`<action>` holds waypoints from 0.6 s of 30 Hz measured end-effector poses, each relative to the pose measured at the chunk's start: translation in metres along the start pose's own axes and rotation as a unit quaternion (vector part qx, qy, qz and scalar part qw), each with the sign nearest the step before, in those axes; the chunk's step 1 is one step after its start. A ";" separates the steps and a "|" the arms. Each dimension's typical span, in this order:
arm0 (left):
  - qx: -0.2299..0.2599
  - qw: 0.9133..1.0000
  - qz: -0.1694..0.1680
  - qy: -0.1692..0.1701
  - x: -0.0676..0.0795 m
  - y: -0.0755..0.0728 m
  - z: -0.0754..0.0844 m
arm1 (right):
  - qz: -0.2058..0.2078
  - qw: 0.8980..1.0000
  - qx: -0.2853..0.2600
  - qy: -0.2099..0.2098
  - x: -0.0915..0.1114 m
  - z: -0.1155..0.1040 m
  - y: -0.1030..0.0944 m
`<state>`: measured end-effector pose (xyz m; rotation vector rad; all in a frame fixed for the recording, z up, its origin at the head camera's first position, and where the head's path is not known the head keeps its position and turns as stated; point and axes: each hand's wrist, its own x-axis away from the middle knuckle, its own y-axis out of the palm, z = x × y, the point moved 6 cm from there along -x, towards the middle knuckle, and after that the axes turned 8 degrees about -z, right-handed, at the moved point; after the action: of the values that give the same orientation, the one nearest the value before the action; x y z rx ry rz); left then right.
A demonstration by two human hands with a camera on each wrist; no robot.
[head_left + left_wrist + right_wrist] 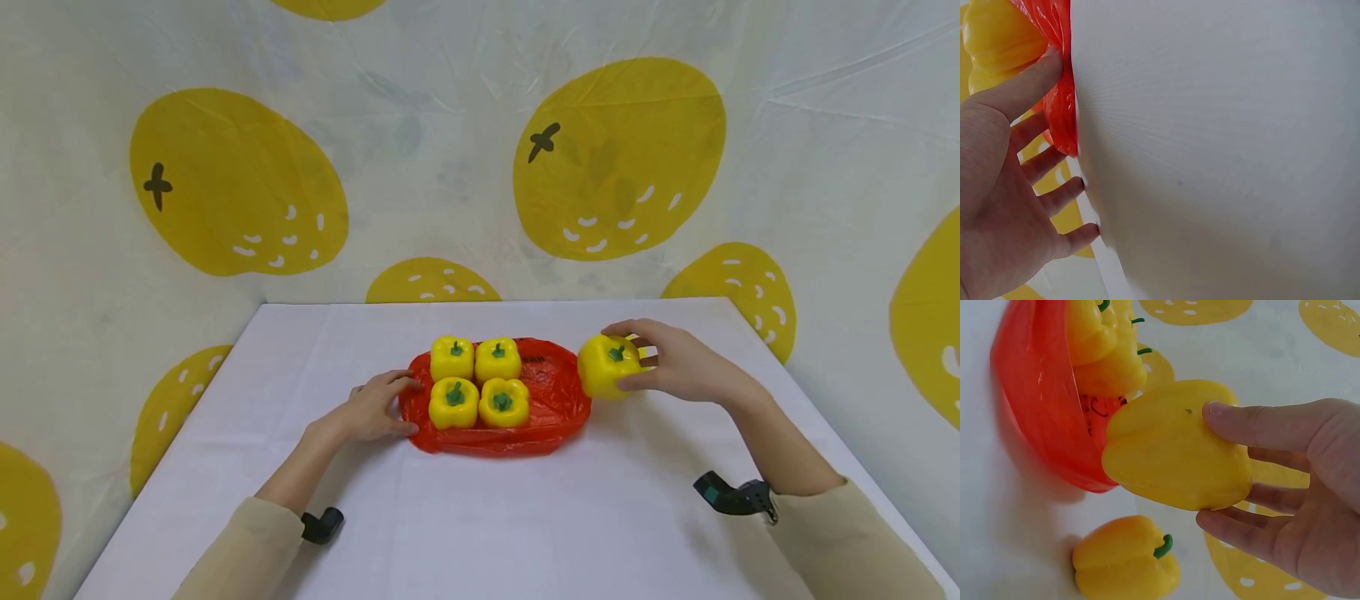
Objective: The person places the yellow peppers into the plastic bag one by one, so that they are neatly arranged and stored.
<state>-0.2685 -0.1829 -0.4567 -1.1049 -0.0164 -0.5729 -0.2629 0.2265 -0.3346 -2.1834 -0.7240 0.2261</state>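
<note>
A red plastic bag (553,392), folded into a low oval with its mouth facing up, lies on the table. Two rows of yellow bell peppers (453,404) with green stems fill its left part, while red plastic shows bare at its right. My left hand (372,408) rests at the bag's left end, fingers spread and fairly straight, thumb touching the red side. Just beyond the right end, my right hand (686,365) holds another yellow bell pepper (1172,447) between thumb and fingers, raised above the table.
One more yellow pepper (1122,557) lies on the table beyond the held one, mostly hidden behind it in the head view. A white cloth (480,525) covers the table. Behind stands a pale curtain (435,167) printed with big yellow fruit.
</note>
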 end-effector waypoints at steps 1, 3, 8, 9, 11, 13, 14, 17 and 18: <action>0.000 1.000 0.000 0.000 0.000 0.000 0.000 | 0.000 1.000 -0.002 0.001 -0.003 -0.001 0.001; 0.002 1.000 0.001 0.000 0.000 0.000 0.000 | -0.001 1.000 -0.003 0.004 -0.008 -0.002 0.002; 0.003 1.000 0.002 0.002 -0.001 0.001 0.000 | -0.001 1.000 -0.003 0.006 -0.020 -0.002 0.006; 0.004 1.000 0.002 0.001 -0.001 0.001 0.000 | -0.002 1.000 -0.003 0.005 -0.023 -0.002 0.007; 0.005 1.000 0.002 0.001 -0.001 0.001 0.000 | -0.002 1.000 -0.003 0.004 -0.028 -0.002 0.009; 0.004 1.000 0.002 -0.001 -0.001 0.001 -0.001 | -0.003 1.000 0.002 0.004 -0.033 -0.002 0.012; 0.004 1.000 0.001 -0.002 -0.001 0.001 -0.001 | -0.005 1.000 0.004 0.003 -0.036 -0.002 0.014; 0.003 1.000 0.001 -0.005 -0.001 0.001 -0.001 | -0.012 1.000 0.008 0.005 -0.044 -0.002 0.020; 0.002 1.000 0.001 -0.006 -0.001 0.001 -0.001 | -0.014 1.000 0.010 0.005 -0.046 -0.003 0.022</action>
<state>-0.2694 -0.1825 -0.4583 -1.1037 -0.0267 -0.5645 -0.2902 0.1873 -0.3530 -2.1525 -0.7430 0.2064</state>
